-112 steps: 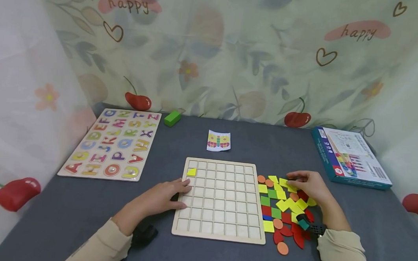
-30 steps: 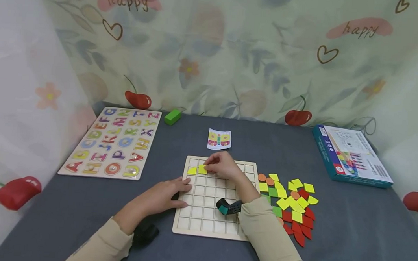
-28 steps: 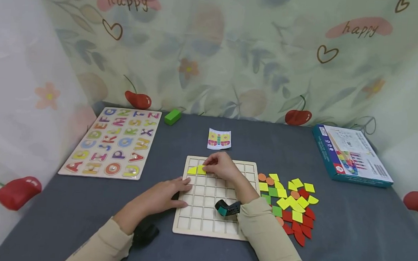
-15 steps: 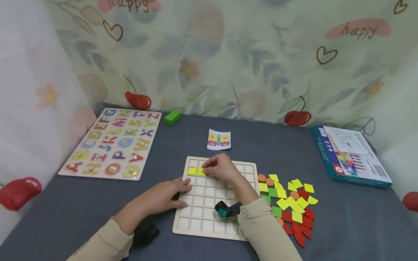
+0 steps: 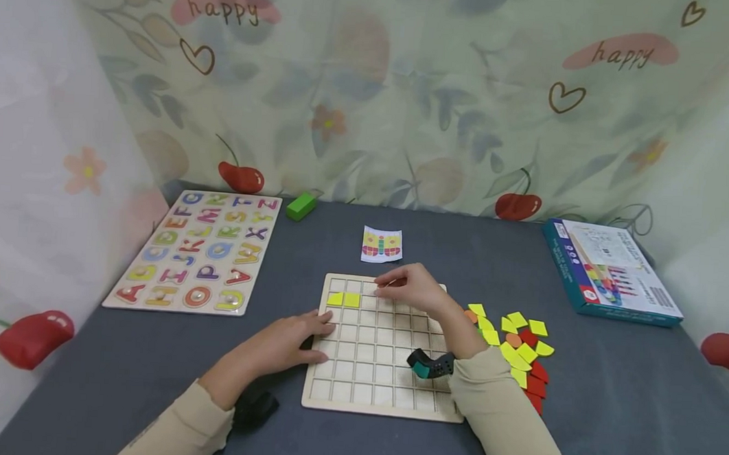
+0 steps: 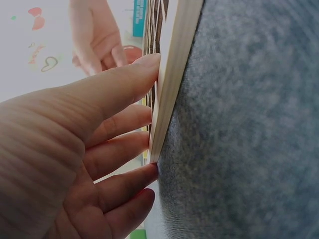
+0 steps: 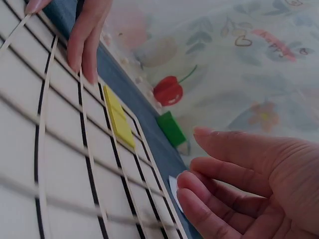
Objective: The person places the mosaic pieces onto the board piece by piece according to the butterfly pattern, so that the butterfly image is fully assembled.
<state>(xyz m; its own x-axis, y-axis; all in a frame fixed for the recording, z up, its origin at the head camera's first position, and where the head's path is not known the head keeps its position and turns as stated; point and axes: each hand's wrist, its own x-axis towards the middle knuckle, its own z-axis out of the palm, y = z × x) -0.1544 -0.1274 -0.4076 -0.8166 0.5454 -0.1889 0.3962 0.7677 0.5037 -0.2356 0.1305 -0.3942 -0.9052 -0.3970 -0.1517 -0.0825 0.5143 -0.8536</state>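
Observation:
A wooden grid board (image 5: 363,373) lies on the dark cloth. Two yellow pieces sit side by side in its second row: a yellow one with a slanted edge (image 5: 334,299) and a yellow square tile (image 5: 352,300). My left hand (image 5: 287,344) rests at the board's left edge, fingertips and thumb on its rim; the left wrist view shows the thumb (image 6: 142,67) against the frame. My right hand (image 5: 420,289) hovers over the board's upper right part, fingers loosely bent and nothing between them, as the right wrist view also shows.
Loose yellow, red and orange pieces (image 5: 518,356) lie right of the board, partly behind the right forearm. Behind the board is a butterfly pattern card (image 5: 382,245). An alphabet puzzle (image 5: 193,253), a green block (image 5: 301,206) and a flat box (image 5: 612,271) stand farther out.
My right hand brought a yellow square tile from the pile to the board, set it beside the first yellow piece, let go and moved right. The left hand stayed at the board's edge.

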